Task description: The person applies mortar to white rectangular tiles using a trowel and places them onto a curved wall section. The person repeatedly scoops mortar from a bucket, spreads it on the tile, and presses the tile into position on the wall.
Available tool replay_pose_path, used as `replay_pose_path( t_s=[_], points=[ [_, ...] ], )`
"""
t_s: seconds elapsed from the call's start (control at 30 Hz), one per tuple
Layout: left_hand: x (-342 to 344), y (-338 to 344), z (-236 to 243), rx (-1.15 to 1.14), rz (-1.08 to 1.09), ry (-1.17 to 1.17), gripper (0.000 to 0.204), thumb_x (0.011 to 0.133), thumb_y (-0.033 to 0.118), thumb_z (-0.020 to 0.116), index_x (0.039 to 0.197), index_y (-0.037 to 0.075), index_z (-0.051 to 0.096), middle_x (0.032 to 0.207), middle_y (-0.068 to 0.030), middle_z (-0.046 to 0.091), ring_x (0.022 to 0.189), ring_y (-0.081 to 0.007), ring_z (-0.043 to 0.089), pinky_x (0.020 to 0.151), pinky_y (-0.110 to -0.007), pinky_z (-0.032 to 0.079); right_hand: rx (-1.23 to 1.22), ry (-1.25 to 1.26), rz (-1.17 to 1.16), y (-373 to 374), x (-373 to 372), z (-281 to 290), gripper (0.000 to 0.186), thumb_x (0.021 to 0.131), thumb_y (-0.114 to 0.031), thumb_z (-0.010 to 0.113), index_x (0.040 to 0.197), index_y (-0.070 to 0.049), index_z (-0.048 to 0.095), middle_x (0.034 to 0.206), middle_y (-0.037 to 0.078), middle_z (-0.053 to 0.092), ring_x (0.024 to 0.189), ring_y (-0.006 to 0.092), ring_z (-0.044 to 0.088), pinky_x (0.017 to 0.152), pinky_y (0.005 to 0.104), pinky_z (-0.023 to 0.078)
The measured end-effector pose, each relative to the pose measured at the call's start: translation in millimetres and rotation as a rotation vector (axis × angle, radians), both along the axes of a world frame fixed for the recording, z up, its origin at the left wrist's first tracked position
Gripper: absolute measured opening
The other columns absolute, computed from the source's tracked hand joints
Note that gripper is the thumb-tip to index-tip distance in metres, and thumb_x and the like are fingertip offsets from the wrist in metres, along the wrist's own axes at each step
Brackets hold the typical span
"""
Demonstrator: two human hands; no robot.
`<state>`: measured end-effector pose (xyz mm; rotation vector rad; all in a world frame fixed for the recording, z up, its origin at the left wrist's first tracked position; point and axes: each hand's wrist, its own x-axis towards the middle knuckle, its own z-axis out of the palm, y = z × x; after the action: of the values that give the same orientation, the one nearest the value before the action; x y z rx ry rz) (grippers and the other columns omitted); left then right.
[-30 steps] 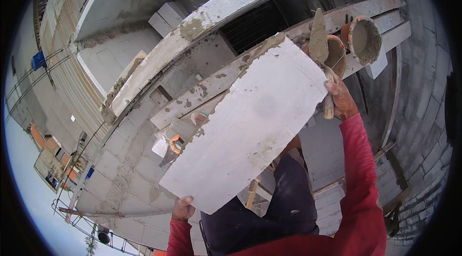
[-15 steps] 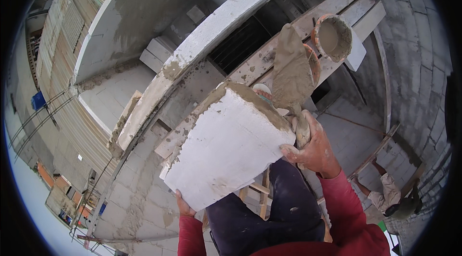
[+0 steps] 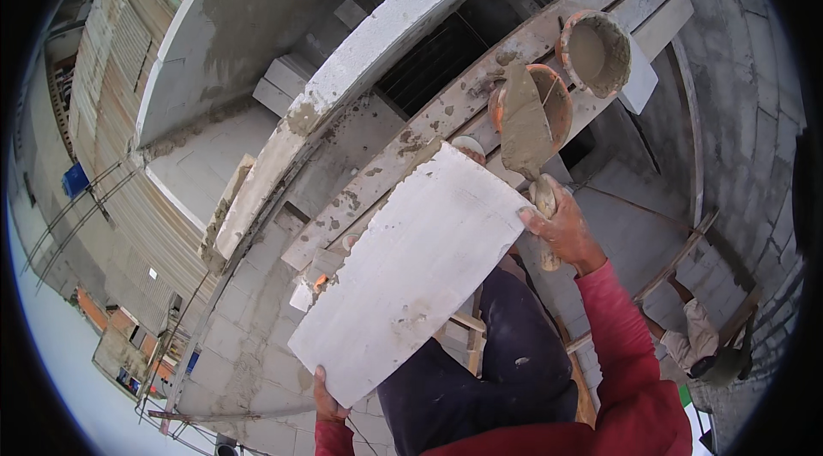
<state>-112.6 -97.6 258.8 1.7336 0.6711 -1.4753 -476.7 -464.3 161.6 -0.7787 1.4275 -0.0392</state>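
Now | left hand (image 3: pixel 324 398): white block (image 3: pixel 411 272) | right hand (image 3: pixel 561 233): mortar-caked trowel (image 3: pixel 525 126)

- Block (image 3: pixel 411 272) spans the frame centre, running from lower left to upper right.
- Left hand (image 3: pixel 326 400) sits at its lower-left end; right hand (image 3: pixel 561 233) at its upper-right edge.
- Trowel (image 3: pixel 525 126) rises above the right hand.
- Two bowls (image 3: pixel 596 49) rest on planks (image 3: pixel 480 92), upper right.
- Wall top (image 3: pixel 377 49) runs diagonally, upper centre.
- Another person (image 3: pixel 699 340) is at lower right.

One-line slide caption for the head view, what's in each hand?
Left hand and right hand carry a white block; the right also grips a mortar-laden trowel near two orange mortar pans.
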Motion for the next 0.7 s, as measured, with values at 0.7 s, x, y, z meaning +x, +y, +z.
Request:
replay_pose_path(
  t_s=[0.7],
  points=[
    [-87,-28,-391,-0.201,0.05,0.31,0.075,0.102,0.057,0.057,0.152,0.004,0.042,0.149,-0.0116,0.053,0.134,-0.0254,0.054,0.114,-0.041,0.043,-0.494,0.674,0.191,109,9,62,0.079,0.072,-0.03,0.087,0.126,0.013,0.049,0.098,0.026,0.062,0.088,0.0414,0.062,0.083,0.0467,0.05]
  ],
)
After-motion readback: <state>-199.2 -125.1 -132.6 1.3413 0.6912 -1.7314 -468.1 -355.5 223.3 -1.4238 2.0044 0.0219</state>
